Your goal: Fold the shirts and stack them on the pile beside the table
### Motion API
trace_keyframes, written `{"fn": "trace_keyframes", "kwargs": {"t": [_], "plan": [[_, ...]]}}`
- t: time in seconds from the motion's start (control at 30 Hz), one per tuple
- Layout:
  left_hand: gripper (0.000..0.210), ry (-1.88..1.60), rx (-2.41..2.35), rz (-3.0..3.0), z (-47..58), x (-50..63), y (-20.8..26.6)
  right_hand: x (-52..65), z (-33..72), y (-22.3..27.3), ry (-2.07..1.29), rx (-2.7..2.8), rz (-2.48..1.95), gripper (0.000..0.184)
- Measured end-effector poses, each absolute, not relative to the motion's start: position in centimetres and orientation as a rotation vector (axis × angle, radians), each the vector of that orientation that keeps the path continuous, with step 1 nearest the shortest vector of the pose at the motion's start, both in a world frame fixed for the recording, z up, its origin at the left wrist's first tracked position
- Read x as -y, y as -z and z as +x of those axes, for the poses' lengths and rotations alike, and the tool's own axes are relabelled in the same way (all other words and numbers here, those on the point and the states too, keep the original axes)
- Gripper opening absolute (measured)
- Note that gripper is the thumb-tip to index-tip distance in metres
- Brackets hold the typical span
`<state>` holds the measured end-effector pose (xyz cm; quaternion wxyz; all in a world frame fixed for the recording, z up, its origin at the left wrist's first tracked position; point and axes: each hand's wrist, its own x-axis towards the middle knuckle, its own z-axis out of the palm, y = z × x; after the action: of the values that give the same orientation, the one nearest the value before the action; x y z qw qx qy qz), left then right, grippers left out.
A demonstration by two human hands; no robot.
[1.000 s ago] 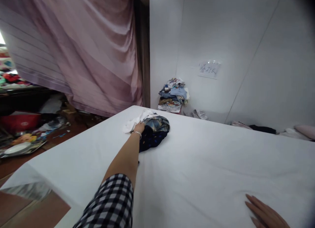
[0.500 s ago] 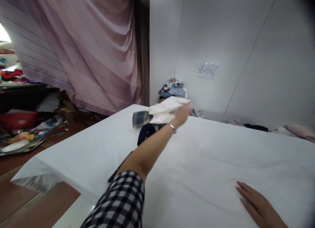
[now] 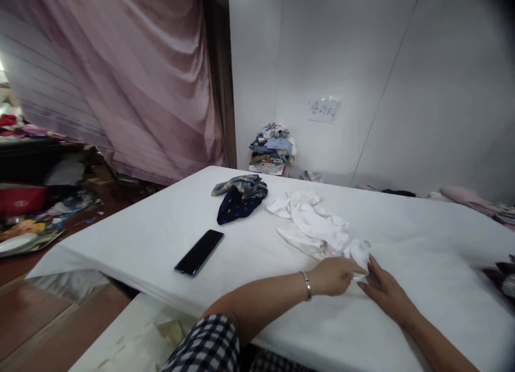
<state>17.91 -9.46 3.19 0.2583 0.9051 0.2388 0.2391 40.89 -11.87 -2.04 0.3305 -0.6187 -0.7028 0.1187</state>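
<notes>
On the white table (image 3: 140, 238), the white garment (image 3: 314, 222) lies crumpled, unfolded; the dark cloth (image 3: 237, 207) sits bunched, untouched. At the garment's near end, the left hand (image 3: 336, 277) curls, the right hand (image 3: 388, 292) half-opens; grip unclear.

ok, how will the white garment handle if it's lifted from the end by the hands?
Probably floppy: the white garment lies crumpled in loose folds. Likely light, as the cloth looks thin. Unlikely to roll, being spread low on the table.
</notes>
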Motion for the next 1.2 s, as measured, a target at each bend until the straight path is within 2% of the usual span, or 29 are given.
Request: {"fn": "trace_keyframes", "kwargs": {"t": [0.1,0.17,0.23,0.3,0.37,0.53,0.67,0.87,0.97,1.03,1.1,1.2], "plan": [[0.044,-0.745,-0.632,2.492,17.8,10.6,-4.6,12.2,40.6,1.2,-0.456,1.891,-1.506,0.081],[0.045,-0.774,-0.566,2.531,18.0,11.6,-5.4,12.6,40.1,0.2,-0.543,1.933,-1.419,0.067],[0.045,-0.751,-0.505,2.565,18.3,12.8,-5.7,13.1,39.4,-0.8,-0.624,1.922,-1.361,0.043],[0.044,-0.699,-0.466,2.579,18.1,13.9,-5.6,13.7,38.4,-1.7,-0.708,1.801,-1.333,0.029],[0.044,-0.665,-0.463,2.570,17.3,14.8,-5.4,14.5,37.2,-2.3,-0.800,1.619,-1.316,0.026],[0.070,-0.720,-0.834,2.511,13.6,15.4,-4.8,15.8,35.1,-3.4,-0.900,1.147,-1.302,0.024],[0.071,-0.662,-1.255,2.478,11.4,13.8,-4.5,15.9,34.1,-4.6,-0.981,0.868,-1.099,0.033],[0.075,-0.528,-1.486,2.499,12.0,11.6,-3.6,17.2,31.6,-6.5,-1.065,0.998,-0.929,0.058],[0.041,-0.437,-1.541,2.492,12.3,10.5,-3.7,17.4,31.8,-6.9,-0.959,1.014,-0.942,0.079],[0.022,-0.433,-1.586,2.477,12.0,9.5,-4.9,16.9,32.6,-7.1,-0.884,0.965,-0.949,0.087],[0.024,-0.575,-1.636,2.494,11.5,8.6,-7.4,16.3,33.7,-7.5,-0.783,0.934,-0.972,0.086],[0.028,-1.046,-1.624,2.537,10.9,7.7,-12.9,15.5,35.0,-9.1,-0.583,0.963,-1.040,0.078]]}}
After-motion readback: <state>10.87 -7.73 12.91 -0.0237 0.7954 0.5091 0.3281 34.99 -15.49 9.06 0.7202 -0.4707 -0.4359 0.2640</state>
